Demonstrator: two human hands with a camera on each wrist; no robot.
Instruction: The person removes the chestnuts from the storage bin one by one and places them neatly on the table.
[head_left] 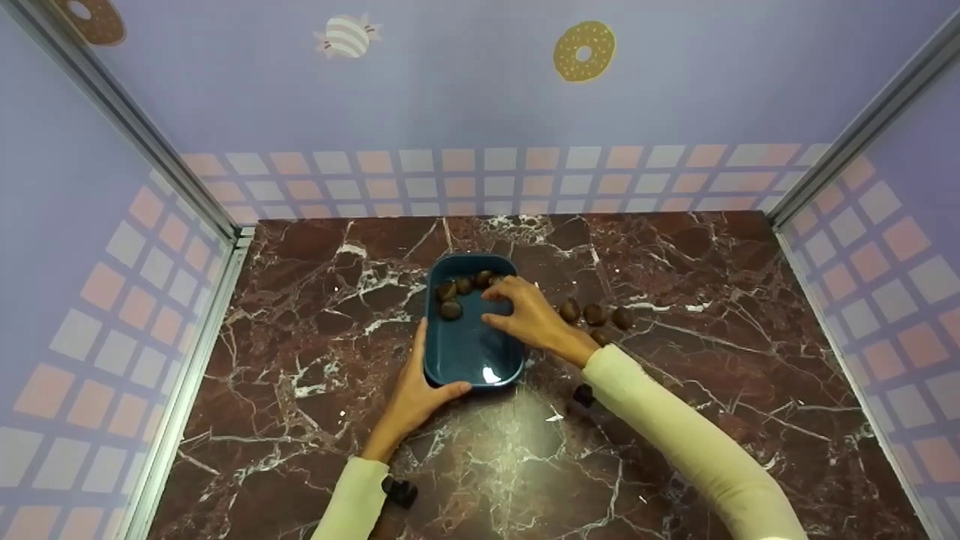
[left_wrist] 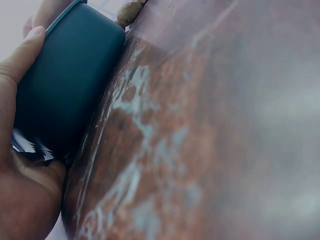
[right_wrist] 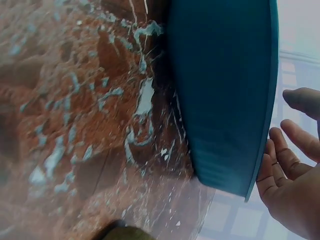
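The right hand (head_left: 529, 311), thumb and fingers parted, seemingly empty, is hovering over the dish (head_left: 469, 341) of chestnuts (head_left: 451, 310) that the left hand (head_left: 414, 390) is gripping; a dipping right wrist (head_left: 576, 346) could be sending the loose chestnuts (head_left: 595, 314) alongside rolling.

A dark reddish-brown, marble-patterned tabletop (head_left: 262, 420) with branching white veins bears a deep, glossy, teal-blue dish (head_left: 472, 345) of rounded rectangular shape and, near its right side, a loose cluster of small, rounded, brown chestnut-like nuts (head_left: 595, 314).
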